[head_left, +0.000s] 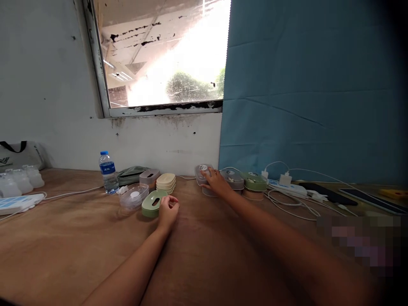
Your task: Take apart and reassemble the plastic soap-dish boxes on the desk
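Green box (150, 208), seemingly against left hand (168, 209)

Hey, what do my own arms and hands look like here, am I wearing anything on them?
Your left hand and right hand are bare, with no gloves. No sleeves show on the visible forearms, and I see no watch or bracelet, nor any clear markings. The right forearm blurs toward the picture's edge.

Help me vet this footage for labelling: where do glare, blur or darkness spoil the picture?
Head view: the window is blown out to white in part; head view: the right forearm goes soft toward the lower right; head view: the blue curtain darkens to black at the upper-right corner.
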Demonstrator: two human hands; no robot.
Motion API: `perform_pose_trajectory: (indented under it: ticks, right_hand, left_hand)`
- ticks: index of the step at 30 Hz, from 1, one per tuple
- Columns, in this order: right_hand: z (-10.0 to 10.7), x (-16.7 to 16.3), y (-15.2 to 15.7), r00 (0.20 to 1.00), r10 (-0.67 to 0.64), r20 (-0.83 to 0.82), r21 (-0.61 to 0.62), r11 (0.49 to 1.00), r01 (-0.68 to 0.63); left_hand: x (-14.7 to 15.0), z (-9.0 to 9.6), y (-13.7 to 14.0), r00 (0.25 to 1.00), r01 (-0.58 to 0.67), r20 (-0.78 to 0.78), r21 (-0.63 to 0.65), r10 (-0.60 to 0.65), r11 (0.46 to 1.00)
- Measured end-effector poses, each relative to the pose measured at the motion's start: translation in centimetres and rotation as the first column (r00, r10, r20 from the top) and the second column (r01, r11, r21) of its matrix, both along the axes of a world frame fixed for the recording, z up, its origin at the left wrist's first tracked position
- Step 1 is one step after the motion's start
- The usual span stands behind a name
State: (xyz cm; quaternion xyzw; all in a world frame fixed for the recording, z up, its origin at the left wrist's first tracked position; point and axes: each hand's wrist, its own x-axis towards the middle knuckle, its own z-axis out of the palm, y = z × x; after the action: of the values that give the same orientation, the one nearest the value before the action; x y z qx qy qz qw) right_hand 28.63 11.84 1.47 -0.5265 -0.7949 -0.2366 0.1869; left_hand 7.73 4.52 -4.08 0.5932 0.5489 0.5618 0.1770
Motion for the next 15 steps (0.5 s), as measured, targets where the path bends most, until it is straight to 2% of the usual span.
perform_pose_trajectory:
  ticks: [6, 15]
  right_hand:
    - [-0.8, -0.3, 1.4, 0.984, -0.155, 0.082, 0.023, 0.988, 0.154]
    - [0.2, 0.5, 1.8, 0.953, -0.243, 0.183, 0.049, 0.970, 0.238]
  left_hand:
    - [-0.1, 0.4, -0.2, 1.000, 0.016, -0.011, 0.022, -0.016, 1.000]
    - [0.1, 0.3, -0.3, 0.999, 0.048, -0.011, 0.016, -0.048, 0.999]
